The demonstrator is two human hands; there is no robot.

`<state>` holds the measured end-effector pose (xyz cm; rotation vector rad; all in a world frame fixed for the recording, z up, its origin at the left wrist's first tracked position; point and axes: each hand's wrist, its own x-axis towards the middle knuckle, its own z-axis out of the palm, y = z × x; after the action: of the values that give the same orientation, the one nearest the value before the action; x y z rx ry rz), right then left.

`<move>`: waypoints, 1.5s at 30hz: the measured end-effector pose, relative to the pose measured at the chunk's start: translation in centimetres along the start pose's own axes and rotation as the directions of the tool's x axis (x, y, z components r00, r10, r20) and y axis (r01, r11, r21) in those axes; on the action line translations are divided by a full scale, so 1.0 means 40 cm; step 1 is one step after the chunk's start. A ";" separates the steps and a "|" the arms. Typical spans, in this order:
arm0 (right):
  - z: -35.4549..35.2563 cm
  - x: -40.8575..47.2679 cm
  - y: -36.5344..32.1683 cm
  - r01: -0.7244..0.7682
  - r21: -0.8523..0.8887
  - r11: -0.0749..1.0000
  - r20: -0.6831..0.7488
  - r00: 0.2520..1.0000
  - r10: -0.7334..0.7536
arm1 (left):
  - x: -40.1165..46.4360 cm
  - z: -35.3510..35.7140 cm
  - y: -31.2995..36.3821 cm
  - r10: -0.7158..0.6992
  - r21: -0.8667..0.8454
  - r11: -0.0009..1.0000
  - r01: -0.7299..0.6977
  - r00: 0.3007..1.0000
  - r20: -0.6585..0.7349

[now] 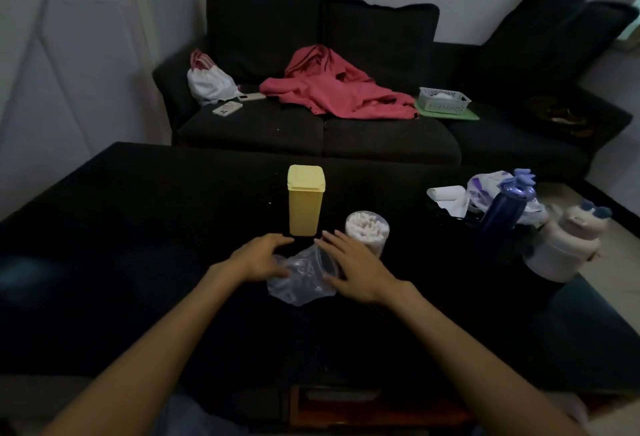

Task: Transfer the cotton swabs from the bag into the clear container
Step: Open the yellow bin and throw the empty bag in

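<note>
A: Nearest the camera, two bare forearms reach forward over the dark table [104, 262]. Both hands at the clear plastic bag [301, 279].

B: Grip?

A: Left hand [258, 257] lies on the bag's left side, fingers loosely bent, thumb over the plastic. Cannot tell whether it pinches the film or only rests there; the hand is blurred. Right hand [353, 267] is flat, fingers straight and spread, palm down on the bag's right side, holding nothing.

B: Bag's condition?

A: Crumpled, lying on the table between the hands. Contents not readable through the film.

B: And the swabs?

A: Cotton swabs [365, 224] stand packed upright in the clear container [367, 233], white tips up. It sits just beyond the right hand's fingertips, near but apart from the bag.

B: Beside it?

A: Yellow lidded box [306, 200], tall, upright, lid closed, just left of the clear container and beyond the left hand.

B: Right edge of the table?

A: Dark blue bottle [505, 214], a white jug [561, 245] with blue knobs on top, and a white-and-purple plastic bag [485, 189] behind them.

B: Farther back?

A: Dark sofa [311, 134]. On it, a pink garment [336, 89] in a heap, a white drawstring bag [209, 82] at the left arm, a phone [227, 109] lying flat, a white slotted basket [444, 100] on a green mat [450, 114].
</note>
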<state>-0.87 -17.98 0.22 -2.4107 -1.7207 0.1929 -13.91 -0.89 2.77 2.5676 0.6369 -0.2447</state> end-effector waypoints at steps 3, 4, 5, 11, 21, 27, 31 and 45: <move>0.034 0.033 -0.006 0.054 -0.230 0.972 0.194 0.981 -0.009 | 0.007 0.053 -0.021 -0.010 0.177 0.984 0.007 1.000 0.013; 0.046 0.042 -0.005 0.053 -0.291 0.955 0.220 0.975 0.013 | 0.010 0.073 -0.024 -0.023 0.229 0.973 0.027 1.000 -0.021; 0.057 0.047 -0.004 0.055 -0.330 0.943 0.229 0.973 0.023 | 0.011 0.094 -0.026 -0.031 0.272 0.961 0.045 0.998 -0.058; 0.062 0.059 0.021 0.061 -0.087 0.994 -0.215 0.973 -0.078 | 0.014 0.114 -0.068 -0.214 -0.094 0.976 0.194 0.929 -0.301; -0.042 0.103 -0.172 0.029 0.994 0.101 -0.082 0.815 0.574 | 0.003 -0.006 0.090 -0.271 -0.943 0.311 -0.121 0.939 -0.210; -0.083 0.165 -0.123 0.053 0.974 0.222 -0.180 0.778 0.601 | 0.058 -0.016 0.106 -0.052 -0.763 0.621 -0.179 0.962 -0.269; -0.132 0.178 -0.028 0.073 0.970 0.232 -0.217 0.689 0.691 | 0.108 -0.133 0.049 -0.127 -0.599 0.777 -0.195 0.883 -0.453; -0.165 0.292 0.172 -0.173 0.735 0.656 0.006 0.969 0.249 | 0.372 -0.319 -0.016 0.169 0.054 0.983 -0.176 0.979 0.111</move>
<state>10.64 -9.54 5.13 -1.9317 -1.0047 0.6527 -0.47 11.76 9.42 2.6312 0.3701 -0.3442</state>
